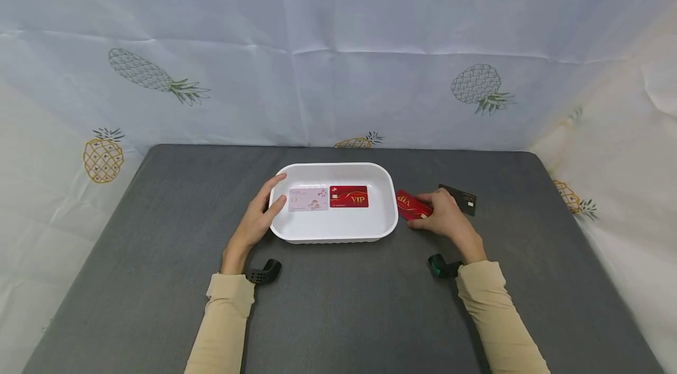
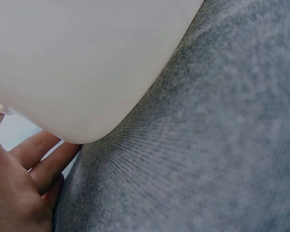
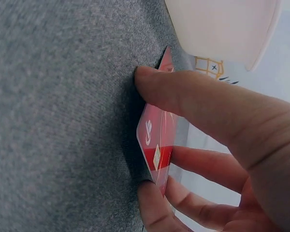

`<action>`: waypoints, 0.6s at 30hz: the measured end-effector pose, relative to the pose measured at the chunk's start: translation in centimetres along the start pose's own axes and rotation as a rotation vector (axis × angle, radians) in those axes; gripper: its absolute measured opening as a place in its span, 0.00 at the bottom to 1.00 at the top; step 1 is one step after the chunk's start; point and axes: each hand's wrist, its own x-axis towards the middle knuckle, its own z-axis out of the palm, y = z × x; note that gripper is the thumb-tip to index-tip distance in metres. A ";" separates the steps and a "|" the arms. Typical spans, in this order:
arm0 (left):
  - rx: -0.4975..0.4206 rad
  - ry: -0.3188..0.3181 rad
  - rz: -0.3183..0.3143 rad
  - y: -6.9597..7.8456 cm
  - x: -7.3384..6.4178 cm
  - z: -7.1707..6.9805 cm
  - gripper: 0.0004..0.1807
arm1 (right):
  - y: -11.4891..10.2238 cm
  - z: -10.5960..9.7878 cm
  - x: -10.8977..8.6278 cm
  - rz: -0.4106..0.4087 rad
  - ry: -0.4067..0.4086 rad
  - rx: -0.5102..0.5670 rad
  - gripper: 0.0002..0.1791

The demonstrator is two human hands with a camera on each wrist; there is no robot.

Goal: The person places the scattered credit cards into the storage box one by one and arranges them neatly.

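Observation:
A white plastic tray [image 1: 334, 231] sits on the table, with a pale pink VIP card [image 1: 308, 200] and a red VIP card [image 1: 349, 197] side by side on its floor. My left hand [image 1: 258, 218] grips the tray's left end, thumb over the rim; in the left wrist view the fingers [image 2: 47, 162] lie against the outer wall. Just right of the tray, my right hand [image 1: 445, 215] holds another red VIP card [image 1: 411, 205] by its edges. The right wrist view shows this card [image 3: 157, 130] between thumb and fingers, close to the cloth. Behind that hand lies a black card [image 1: 465, 200], partly covered.
Dark grey cloth covers the table [image 1: 344, 303]. A pale curtain [image 1: 317, 21] printed with pineapples hangs along the table's back edge and both sides. Each wrist wears a dark band, the left band [image 1: 264, 273] and the right band [image 1: 443, 267].

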 end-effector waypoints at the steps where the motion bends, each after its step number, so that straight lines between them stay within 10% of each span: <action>1: 0.001 0.001 0.001 0.0 0.0 0.0 0.30 | 0.0 0.0 0.0 -0.004 0.002 0.001 0.38; 18: 0.009 0.007 -0.012 -0.1 0.1 0.0 0.30 | 0.6 -0.8 -0.4 -0.080 0.130 0.008 0.34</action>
